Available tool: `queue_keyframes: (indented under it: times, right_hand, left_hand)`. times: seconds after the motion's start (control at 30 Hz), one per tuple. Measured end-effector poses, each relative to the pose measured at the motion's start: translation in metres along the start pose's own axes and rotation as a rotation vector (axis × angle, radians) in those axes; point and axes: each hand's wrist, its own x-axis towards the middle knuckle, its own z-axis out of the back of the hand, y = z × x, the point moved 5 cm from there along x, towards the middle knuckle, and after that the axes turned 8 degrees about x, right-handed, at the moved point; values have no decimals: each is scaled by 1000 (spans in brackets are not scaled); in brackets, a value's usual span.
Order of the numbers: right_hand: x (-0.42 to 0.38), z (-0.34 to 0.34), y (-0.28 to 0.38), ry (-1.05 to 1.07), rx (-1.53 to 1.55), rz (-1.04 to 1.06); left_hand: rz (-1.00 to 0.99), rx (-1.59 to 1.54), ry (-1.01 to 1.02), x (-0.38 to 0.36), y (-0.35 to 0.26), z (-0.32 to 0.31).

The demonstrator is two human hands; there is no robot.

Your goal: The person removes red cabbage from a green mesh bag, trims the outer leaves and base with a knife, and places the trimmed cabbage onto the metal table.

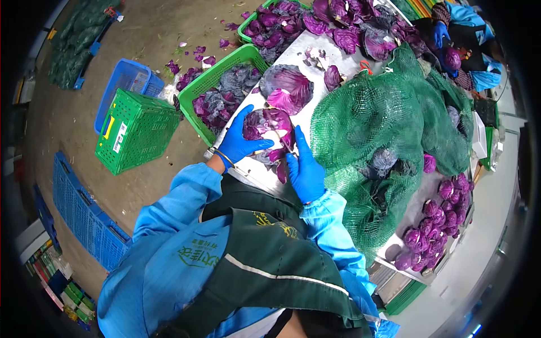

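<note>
A red cabbage (259, 123) with partly loosened purple leaves is between my hands over the white table. My left hand (238, 141), in a blue glove, holds its left side, thumb across the front. My right hand (306, 169), also gloved in blue, is at the cabbage's lower right, with what looks like a small blade between the fingers and the pale stem; its handle is hidden. Just beyond lies a large loose purple leaf (287, 89). A green mesh bag (355, 124) with dark cabbages inside lies right of my right hand.
Green crates (194, 112) of dark leaves stand along the table's left edge. A green crate (135, 132) leans by a blue basket (121, 79) on the floor. Trimmed cabbages (434, 231) are piled at the right. At the upper right, a co-worker's gloved hand (441, 35) shows.
</note>
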Motion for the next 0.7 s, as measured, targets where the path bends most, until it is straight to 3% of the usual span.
queue_keyframes:
  times: [0.13,0.27,0.33,0.5,0.6,0.67,0.7]
  right_hand:
    - [15,-14,-2,-75,9,97]
    - [21,-18,-4,-123,-118,-16]
    - [18,-19,-9,-184,-95,-77]
    - [17,-18,-18,-224,-14,-173]
    - [16,-14,-18,-267,-25,-159]
    - [18,-12,-15,-246,-84,5]
    - [18,-15,-15,-242,-79,1]
  left_hand:
    - [-110,146,-71,1,7,-3]
    - [-132,179,-113,4,6,-8]
    - [-73,1,-108,4,1,-14]
    - [-89,163,-188,10,7,-22]
    - [-44,90,-170,5,-9,-25]
    - [-93,198,-189,1,-5,-24]
    - [-121,97,-262,-1,-3,-25]
